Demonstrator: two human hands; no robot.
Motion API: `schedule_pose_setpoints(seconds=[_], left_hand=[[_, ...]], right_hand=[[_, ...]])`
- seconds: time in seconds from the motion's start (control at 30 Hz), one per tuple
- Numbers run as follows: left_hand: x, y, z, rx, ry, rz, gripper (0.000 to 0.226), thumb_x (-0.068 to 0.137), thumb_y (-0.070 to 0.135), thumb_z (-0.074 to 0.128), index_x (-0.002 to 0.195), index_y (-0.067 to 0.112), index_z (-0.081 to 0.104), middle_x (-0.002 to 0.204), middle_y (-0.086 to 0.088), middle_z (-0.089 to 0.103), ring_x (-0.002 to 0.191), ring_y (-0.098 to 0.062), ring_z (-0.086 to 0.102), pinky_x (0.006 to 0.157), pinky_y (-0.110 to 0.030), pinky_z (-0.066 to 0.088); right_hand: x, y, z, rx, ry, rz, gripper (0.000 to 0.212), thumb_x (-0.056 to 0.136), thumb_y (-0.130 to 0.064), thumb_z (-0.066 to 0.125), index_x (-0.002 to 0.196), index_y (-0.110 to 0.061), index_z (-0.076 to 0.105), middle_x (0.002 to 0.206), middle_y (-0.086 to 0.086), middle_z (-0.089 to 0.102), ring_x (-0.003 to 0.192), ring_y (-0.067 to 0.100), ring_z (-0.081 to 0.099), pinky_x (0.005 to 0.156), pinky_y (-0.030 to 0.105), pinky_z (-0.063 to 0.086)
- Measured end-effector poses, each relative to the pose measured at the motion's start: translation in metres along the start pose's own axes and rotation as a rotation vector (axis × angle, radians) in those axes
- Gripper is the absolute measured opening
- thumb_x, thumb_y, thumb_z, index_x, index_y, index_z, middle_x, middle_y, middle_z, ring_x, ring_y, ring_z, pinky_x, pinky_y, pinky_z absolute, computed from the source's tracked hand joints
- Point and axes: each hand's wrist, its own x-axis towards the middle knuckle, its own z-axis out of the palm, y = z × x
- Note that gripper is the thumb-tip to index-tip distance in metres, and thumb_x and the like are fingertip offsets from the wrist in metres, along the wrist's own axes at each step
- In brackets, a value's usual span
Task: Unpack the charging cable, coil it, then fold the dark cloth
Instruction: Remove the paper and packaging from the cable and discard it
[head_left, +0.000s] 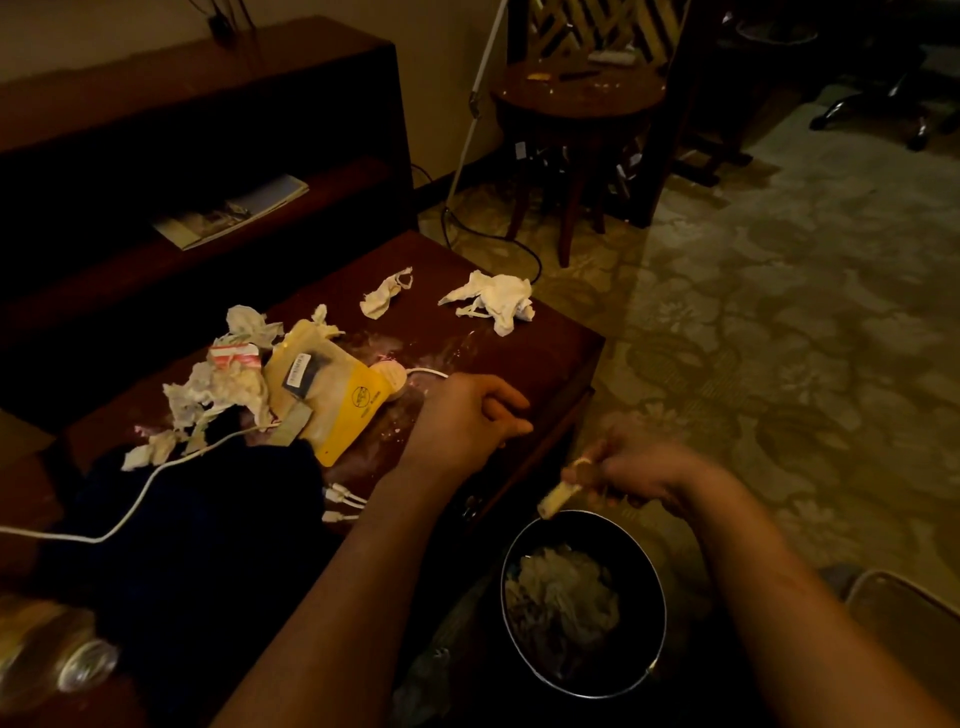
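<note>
Cable (52, 537), white and thin, is out on the table (519, 353) but not coiled. It lies loose over the cloth (208, 530) at the near left.

I see some risks from here. The middle part of the cable goes under the tissues (218, 384) and the yellow pouch (337, 410), so a quick pull may drag this litter along or make a knot. Its left end leaves the picture, and I cannot tell if it is fixed to something there. The plugs (345, 501) lie close to the near edge of the table, beside the cloth, and could slip off. The cloth is under the cable, so folding it first would trap the cable inside.

The long axis of the cable goes from near left to far right. It rises across the cloth toward the pouch. The plugs point to the right. The round puck (388, 378) lies flat just right of the pouch, and its lead goes right, toward the left hand (467, 415).

The left hand rests on the table with curled fingers. I cannot tell if it holds the lead. The right hand (644, 475) pinches a small pale roll (558, 496) over the far rim of the bin (639, 561), which stands on the floor near the table. The roll could fall outside the bin.
</note>
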Motion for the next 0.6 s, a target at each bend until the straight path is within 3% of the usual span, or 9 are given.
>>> schedule_pose_setpoints(seconds=[0.07,0.17,0.23,0.3,0.4,0.47,0.5,0.6], left_hand=[[0.003,-0.001,-0.001,0.018,0.048,0.000,0.019,0.081,0.020,0.084,0.094,0.028,0.073,0.071,0.013,0.074,0.066,0.002,0.069,0.067,-0.019,0.056],[0.007,-0.001,0.003,0.031,0.067,-0.004,0.016,0.083,0.024,0.083,0.095,0.029,0.073,0.074,0.013,0.074,0.063,-0.001,0.068,0.062,-0.021,0.056],[0.005,-0.003,0.009,0.065,0.050,-0.007,0.016,0.085,0.027,0.081,0.099,0.031,0.073,0.080,0.014,0.072,0.066,-0.003,0.067,0.065,-0.025,0.058],[0.003,-0.005,0.013,0.139,0.093,0.011,0.019,0.089,0.031,0.076,0.108,0.033,0.073,0.092,0.016,0.070,0.074,-0.002,0.065,0.072,-0.028,0.059],[0.000,-0.007,0.013,0.257,0.195,0.059,0.035,0.094,0.026,0.068,0.128,0.033,0.065,0.136,0.009,0.059,0.116,-0.010,0.060,0.097,-0.029,0.052],[-0.003,-0.007,0.012,0.318,0.223,0.054,0.051,0.095,0.022,0.063,0.144,0.032,0.052,0.158,0.005,0.037,0.139,-0.017,0.043,0.110,-0.034,0.042],[-0.005,-0.007,0.012,0.354,0.232,0.042,0.058,0.095,0.020,0.061,0.150,0.032,0.044,0.163,0.004,0.028,0.144,-0.020,0.036,0.114,-0.039,0.040],[-0.005,-0.006,0.006,0.434,0.238,-0.032,0.070,0.097,0.019,0.053,0.159,0.032,0.024,0.169,0.005,0.009,0.149,-0.024,0.023,0.118,-0.045,0.034]], right_hand=[[-0.006,-0.007,0.002,-0.208,-0.108,0.081,0.016,0.095,-0.028,0.070,0.094,-0.012,0.072,0.055,-0.009,0.065,0.046,0.003,0.052,0.040,0.016,0.032],[-0.008,-0.017,0.008,-0.280,-0.124,0.087,0.015,0.097,-0.030,0.067,0.108,-0.020,0.064,0.062,-0.014,0.061,0.065,0.004,0.057,0.041,0.007,0.038],[0.004,-0.015,0.015,-0.275,0.028,0.010,0.014,0.096,-0.031,0.069,0.096,-0.018,0.068,0.069,-0.011,0.057,0.064,0.003,0.054,0.042,0.006,0.037],[0.020,-0.010,0.019,-0.320,0.240,-0.071,0.026,0.092,-0.037,0.072,0.072,-0.023,0.065,0.066,-0.007,0.059,0.064,0.010,0.058,0.054,0.016,0.042],[0.038,-0.016,0.023,-0.123,0.524,-0.249,0.027,0.090,-0.036,0.074,0.068,-0.023,0.067,0.068,-0.005,0.064,0.064,0.009,0.060,0.063,0.027,0.042],[0.041,-0.032,0.028,-0.044,0.705,-0.384,0.008,0.090,-0.031,0.074,0.084,-0.028,0.072,0.089,-0.007,0.067,0.079,0.005,0.061,0.070,0.021,0.044],[0.044,-0.040,0.032,-0.062,0.767,-0.411,0.010,0.090,-0.031,0.074,0.100,-0.028,0.074,0.107,-0.007,0.065,0.094,0.005,0.061,0.081,0.019,0.046],[0.057,-0.055,0.041,-0.182,0.771,-0.443,0.050,0.096,-0.032,0.066,0.144,-0.034,0.052,0.155,-0.004,0.037,0.141,0.017,0.032,0.110,0.026,0.029]])
